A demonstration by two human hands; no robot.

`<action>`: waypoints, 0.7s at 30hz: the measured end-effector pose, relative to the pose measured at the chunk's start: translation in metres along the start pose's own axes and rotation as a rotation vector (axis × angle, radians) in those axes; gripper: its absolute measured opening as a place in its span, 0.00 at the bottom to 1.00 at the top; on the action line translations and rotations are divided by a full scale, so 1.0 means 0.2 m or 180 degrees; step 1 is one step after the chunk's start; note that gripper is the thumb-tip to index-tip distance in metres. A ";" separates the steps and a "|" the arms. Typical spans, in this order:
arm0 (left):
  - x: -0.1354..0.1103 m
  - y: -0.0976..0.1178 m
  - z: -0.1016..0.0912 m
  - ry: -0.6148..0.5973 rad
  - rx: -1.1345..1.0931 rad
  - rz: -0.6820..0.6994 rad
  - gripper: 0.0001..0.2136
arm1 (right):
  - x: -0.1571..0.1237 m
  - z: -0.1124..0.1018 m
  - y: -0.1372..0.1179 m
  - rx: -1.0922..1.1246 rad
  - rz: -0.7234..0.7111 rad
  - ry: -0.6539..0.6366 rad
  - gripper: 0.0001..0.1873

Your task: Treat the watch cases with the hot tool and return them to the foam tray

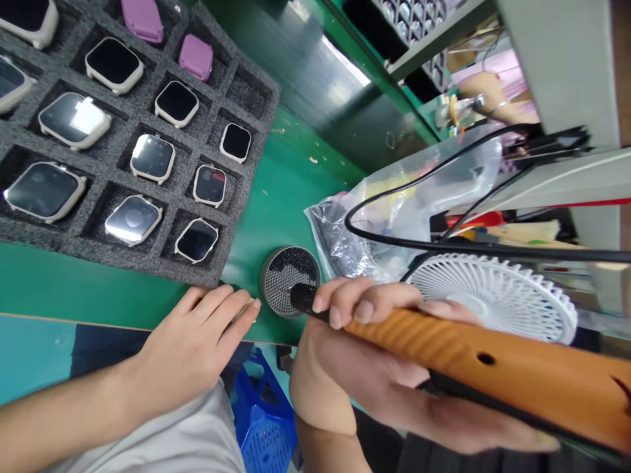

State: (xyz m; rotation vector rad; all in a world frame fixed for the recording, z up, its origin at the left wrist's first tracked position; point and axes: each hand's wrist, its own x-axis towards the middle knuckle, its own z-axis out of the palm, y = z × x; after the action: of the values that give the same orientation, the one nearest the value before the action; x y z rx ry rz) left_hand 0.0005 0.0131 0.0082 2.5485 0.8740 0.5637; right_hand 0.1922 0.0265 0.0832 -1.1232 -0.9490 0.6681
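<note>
My right hand (374, 368) grips an orange electric screwdriver (444, 341) with a black nose. Its tip points at a small round grey dish (290, 263) whose inside has a dotted surface and a dark, grainy patch; whether it touches cannot be told. Resting on the green table's front edge is my left hand (197, 341), fingers loosely bent and nothing visible in them. Just beyond it lies a grey foam tray (93, 197) with watch cases in its pockets. Most are pale-rimmed with dark glass, such as the watch (197, 240) in the nearest corner; two pink cases (196, 57) lie near the back.
A clear plastic bag (365, 230) lies right of the dish, with a black cable (352, 213) looping over it. Behind my right hand stands a white fan (493, 295). Metal shelving (557, 66) rises at the right. Below the table is a blue stool (266, 420).
</note>
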 end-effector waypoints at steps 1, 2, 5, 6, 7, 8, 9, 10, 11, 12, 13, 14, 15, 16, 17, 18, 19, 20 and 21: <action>0.00 0.00 0.00 -0.0024 -0.0027 0.0008 0.25 | 0.01 -0.01 0.02 0.0057 -0.0074 0.0000 0.27; 0.00 0.00 -0.01 -0.0040 -0.0061 -0.0012 0.25 | 0.03 -0.01 0.04 0.0110 -0.0098 -0.0041 0.29; 0.01 0.00 -0.01 0.0001 -0.0144 -0.0093 0.23 | 0.05 -0.03 0.08 0.0150 -0.0025 -0.0259 0.28; 0.01 0.00 -0.01 0.0033 -0.0162 -0.0121 0.22 | 0.05 -0.04 0.08 0.0152 -0.0029 -0.0323 0.28; 0.01 0.01 -0.01 0.0075 -0.0166 -0.0143 0.22 | 0.05 -0.04 0.09 0.0157 -0.0022 -0.0362 0.27; 0.01 0.01 0.00 0.0127 -0.0149 -0.0171 0.21 | 0.05 -0.04 0.09 0.0153 -0.0006 -0.0372 0.27; 0.01 0.01 0.00 0.0171 -0.0114 -0.0200 0.19 | 0.05 -0.04 0.09 0.0140 0.0013 -0.0364 0.27; 0.01 0.02 0.01 0.0199 -0.0054 -0.0236 0.17 | 0.04 -0.03 0.09 0.0127 0.0018 -0.0345 0.27; 0.01 0.02 0.01 0.0210 0.0023 -0.0265 0.16 | 0.04 -0.03 0.09 0.0115 0.0013 -0.0323 0.27; 0.01 0.03 0.01 0.0220 0.0105 -0.0288 0.16 | 0.04 -0.03 0.08 0.0093 0.0017 -0.0303 0.27; 0.02 0.03 0.02 0.0219 0.0175 -0.0314 0.16 | 0.03 -0.03 0.08 0.0058 0.0044 -0.0289 0.27; 0.02 0.04 0.02 0.0226 0.0227 -0.0336 0.16 | 0.03 -0.03 0.07 0.0003 0.0111 -0.0284 0.27; 0.02 0.04 0.02 0.0248 0.0255 -0.0351 0.17 | 0.03 -0.03 0.06 -0.0070 0.0217 -0.0281 0.27; 0.02 0.04 0.02 0.0272 0.0245 -0.0353 0.16 | 0.02 -0.03 0.06 -0.0154 0.0334 -0.0292 0.28; 0.02 0.04 0.02 0.0276 0.0193 -0.0339 0.16 | 0.02 -0.04 0.05 -0.0237 0.0448 -0.0322 0.28; 0.02 0.03 0.02 0.0270 0.0105 -0.0307 0.16 | 0.02 -0.04 0.04 -0.0299 0.0532 -0.0353 0.29; 0.01 0.03 0.02 0.0253 -0.0004 -0.0257 0.16 | 0.02 -0.04 0.03 -0.0329 0.0588 -0.0372 0.30; 0.01 0.02 0.01 0.0230 -0.0118 -0.0205 0.17 | 0.02 -0.04 0.03 -0.0338 0.0623 -0.0387 0.30; 0.01 0.02 0.01 0.0199 -0.0214 -0.0165 0.17 | 0.02 -0.04 0.02 -0.0336 0.0644 -0.0404 0.30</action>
State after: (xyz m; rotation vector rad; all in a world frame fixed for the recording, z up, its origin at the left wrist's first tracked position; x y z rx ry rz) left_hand 0.0042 0.0106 0.0089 2.4525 0.9242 0.6489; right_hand 0.2023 0.0278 0.0790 -1.2938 -0.9954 0.8698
